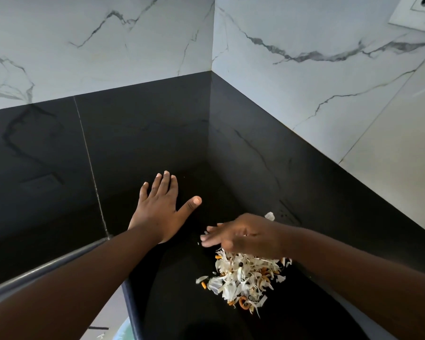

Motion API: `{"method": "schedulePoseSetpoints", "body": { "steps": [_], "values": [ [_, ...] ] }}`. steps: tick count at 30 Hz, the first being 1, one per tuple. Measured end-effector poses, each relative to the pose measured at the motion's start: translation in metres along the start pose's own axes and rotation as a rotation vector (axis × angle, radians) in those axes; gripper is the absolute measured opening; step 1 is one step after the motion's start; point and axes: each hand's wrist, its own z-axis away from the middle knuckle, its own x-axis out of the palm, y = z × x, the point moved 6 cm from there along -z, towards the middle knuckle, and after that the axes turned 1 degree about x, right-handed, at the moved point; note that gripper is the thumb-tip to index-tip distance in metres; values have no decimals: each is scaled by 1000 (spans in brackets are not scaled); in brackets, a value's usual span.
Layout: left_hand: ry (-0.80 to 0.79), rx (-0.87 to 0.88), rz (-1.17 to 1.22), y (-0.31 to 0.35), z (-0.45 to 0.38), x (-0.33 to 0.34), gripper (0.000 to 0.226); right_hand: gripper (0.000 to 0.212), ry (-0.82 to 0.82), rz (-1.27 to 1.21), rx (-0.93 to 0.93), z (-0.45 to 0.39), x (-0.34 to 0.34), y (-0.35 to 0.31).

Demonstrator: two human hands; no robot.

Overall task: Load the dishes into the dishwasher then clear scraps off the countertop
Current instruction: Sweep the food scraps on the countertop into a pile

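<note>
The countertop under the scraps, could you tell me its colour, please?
Glossy black countertop, seen in the head view.

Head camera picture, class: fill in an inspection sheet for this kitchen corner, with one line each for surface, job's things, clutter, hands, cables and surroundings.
Surface: black countertop, glossy, running into a corner; its front edge shows at lower left.
Job's things: pile of scraps, pale peelings with a few orange bits, on the countertop; no dishes or dishwasher seen.
Clutter: one stray peeling beyond the right hand.
Hands: left hand flat on the countertop, fingers straight and thumb spread; right hand blurred, fingers extended, at the far side of the pile.
Cables: nothing seen.
Surroundings: black upstand under white marble-look wall tiles; wall socket at top right.
</note>
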Motion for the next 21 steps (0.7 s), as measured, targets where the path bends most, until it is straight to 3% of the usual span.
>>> {"method": "schedulePoseSetpoints", "body": {
  "steps": [3,5,6,9,11,16,18,21],
  "values": [
    [3,2,-1,0,-1,0,131,63,342,-164,-42,34,-51,2],
    [1,3,-11,0,0,0,130,59,568,-88,8,61,-79,24],
    [3,1,-19,0,0,0,131,64,597,-14,91,70,-82,39],
    [-1,2,-38,1,0,0,131,100,474,277,331,80,-55,73],
    [1,4,-43,1,-2,1,130,113,410,360,308,77,-30,67],
    [-7,8,-49,0,-2,2,128,119,281,456,223,67,17,24],
    [-3,8,-55,0,-2,2,129,119,276,328,224,68,29,13],
    [3,7,-68,0,-2,2,127,122,480,6,250,82,41,9]
  ]
}}
